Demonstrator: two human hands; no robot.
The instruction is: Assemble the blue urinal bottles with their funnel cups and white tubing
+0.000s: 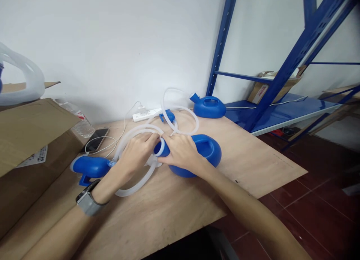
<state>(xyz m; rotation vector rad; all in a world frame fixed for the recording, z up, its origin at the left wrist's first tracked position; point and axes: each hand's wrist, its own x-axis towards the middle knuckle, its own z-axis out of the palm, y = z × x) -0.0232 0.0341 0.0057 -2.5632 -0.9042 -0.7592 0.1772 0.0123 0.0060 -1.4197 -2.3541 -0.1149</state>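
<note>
A blue plastic urinal bottle [208, 147] with a moulded handle lies in front of me, its open mouth turned to the left. Around the bottle's neck my right hand [181, 151] is closed. At the mouth's left side my left hand [140, 149] has its fingers closed against the whitish rim [161, 147]; its fingertips are partly hidden. Left of that, a blue funnel-shaped piece [91, 166] joins a translucent coiled hose [137, 187] that runs behind and below my left hand.
Behind stand another blue urinal bottle [209, 107] and a second blue piece [168, 115] with a looped hose [198, 121]. A power strip [146, 114], a phone [97, 139], a clear water bottle [81, 123] and a cardboard box [33, 132] are on the table. Blue shelving [253, 117] stands right.
</note>
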